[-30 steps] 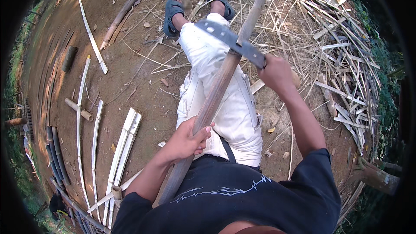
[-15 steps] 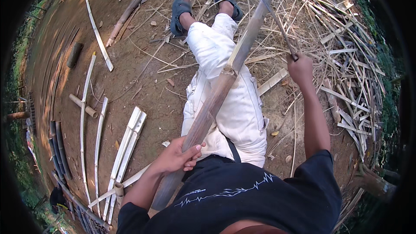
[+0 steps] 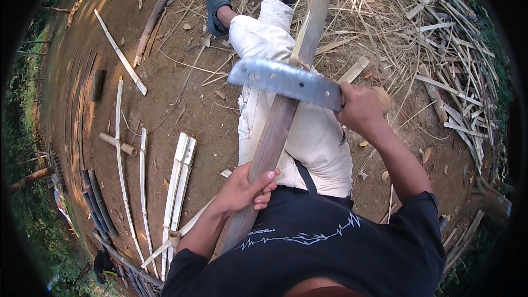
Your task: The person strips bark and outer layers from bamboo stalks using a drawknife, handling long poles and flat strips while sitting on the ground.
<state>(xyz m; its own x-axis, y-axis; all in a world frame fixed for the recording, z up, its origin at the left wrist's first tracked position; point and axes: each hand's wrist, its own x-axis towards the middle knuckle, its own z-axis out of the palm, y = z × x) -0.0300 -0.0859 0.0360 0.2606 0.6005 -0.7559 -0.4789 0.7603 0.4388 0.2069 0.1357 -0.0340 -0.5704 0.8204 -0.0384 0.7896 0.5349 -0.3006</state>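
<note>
A long brownish bamboo pole [image 3: 270,138] slants across my lap, from beside my waist up past my feet. My left hand [image 3: 246,190] is wrapped around its lower part, thumb on top. In my right hand [image 3: 360,109] is a machete [image 3: 280,81], its wide grey blade lying across the pole near a node, broad face toward me. The blade is slightly blurred. Whether its edge touches the bamboo cannot be made out. A pale, peeled strip shows on the pole just beyond the node. The rounded wooden handle end sticks out behind my right fist.
White trousers and dark sandals [image 3: 218,8] cover my stretched legs and feet. Split bamboo slats [image 3: 179,181] lie on the soil at left, near a short bamboo piece [image 3: 118,144] and dark poles [image 3: 99,203]. A heap of bamboo strips [image 3: 440,38] spreads at right.
My right hand has come nearer and to the left, turning the machete from edge-on at the pole's far part to broadside across its middle. My left hand keeps its grip.
</note>
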